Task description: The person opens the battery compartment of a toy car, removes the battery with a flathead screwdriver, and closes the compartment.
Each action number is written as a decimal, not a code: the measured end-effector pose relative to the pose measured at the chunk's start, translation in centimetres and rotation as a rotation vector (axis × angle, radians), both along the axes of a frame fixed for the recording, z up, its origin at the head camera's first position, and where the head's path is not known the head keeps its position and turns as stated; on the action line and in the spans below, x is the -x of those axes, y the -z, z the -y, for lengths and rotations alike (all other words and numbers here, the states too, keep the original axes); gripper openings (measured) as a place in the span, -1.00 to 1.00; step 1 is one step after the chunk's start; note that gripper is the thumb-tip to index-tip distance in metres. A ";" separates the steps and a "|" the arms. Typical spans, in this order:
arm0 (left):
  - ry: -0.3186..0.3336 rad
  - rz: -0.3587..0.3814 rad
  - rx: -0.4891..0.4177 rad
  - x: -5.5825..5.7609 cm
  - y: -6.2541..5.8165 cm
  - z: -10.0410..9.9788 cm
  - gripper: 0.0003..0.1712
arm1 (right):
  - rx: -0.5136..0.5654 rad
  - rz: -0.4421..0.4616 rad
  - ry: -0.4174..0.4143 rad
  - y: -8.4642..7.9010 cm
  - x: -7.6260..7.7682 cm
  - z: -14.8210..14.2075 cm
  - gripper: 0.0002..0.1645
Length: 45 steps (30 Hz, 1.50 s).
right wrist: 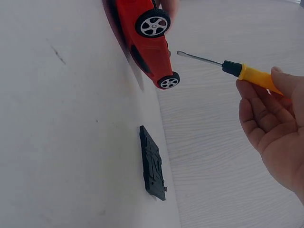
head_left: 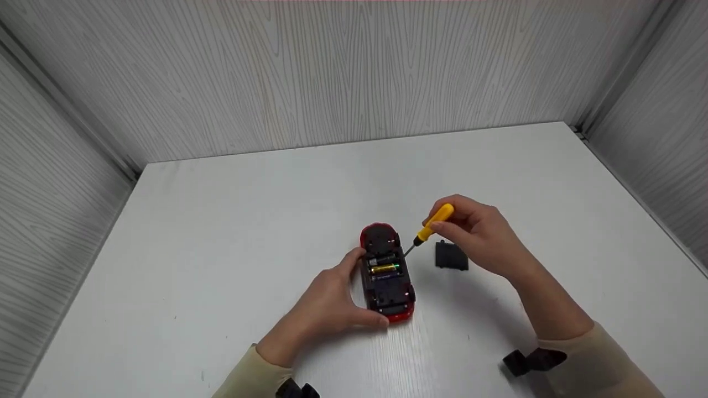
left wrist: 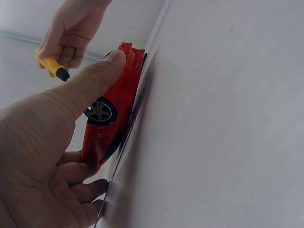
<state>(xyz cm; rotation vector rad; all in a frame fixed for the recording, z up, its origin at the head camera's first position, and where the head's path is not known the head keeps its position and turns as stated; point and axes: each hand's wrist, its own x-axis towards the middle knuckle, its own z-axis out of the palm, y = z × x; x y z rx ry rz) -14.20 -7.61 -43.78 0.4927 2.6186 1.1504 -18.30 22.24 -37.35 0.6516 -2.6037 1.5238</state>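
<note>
A red toy car (head_left: 391, 293) lies upside down on the table, its black underside up and its battery compartment uncovered. Several batteries (head_left: 384, 268) sit inside, one of them gold. My left hand (head_left: 326, 307) grips the car from the left, thumb at the near end and fingers along the side. In my right hand (head_left: 478, 237) is a screwdriver (right wrist: 259, 78) with a yellow handle, pinched between thumb and fingers. Its flat metal tip points down at the compartment's right edge in the head view; in the right wrist view the tip shows just off the car's underside.
A black battery cover (head_left: 451, 256) lies on the white table (head_left: 249, 232) to the right of the car, below my right hand. Pale wood-grain panels (head_left: 332, 72) stand behind the table and at both sides.
</note>
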 end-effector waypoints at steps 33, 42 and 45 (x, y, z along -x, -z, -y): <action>0.006 -0.005 -0.005 0.0 0.2 0.0 0.54 | -0.070 -0.046 -0.047 0.3 -0.8 1.2 -0.82; 0.006 -0.034 -0.003 -0.1 0.3 -0.1 0.52 | -0.099 -0.041 -0.058 0.1 -1.3 1.9 -0.82; 0.003 -0.029 -0.002 -0.2 0.3 -0.1 0.52 | -0.088 -0.025 -0.059 0.1 -1.2 1.8 -0.83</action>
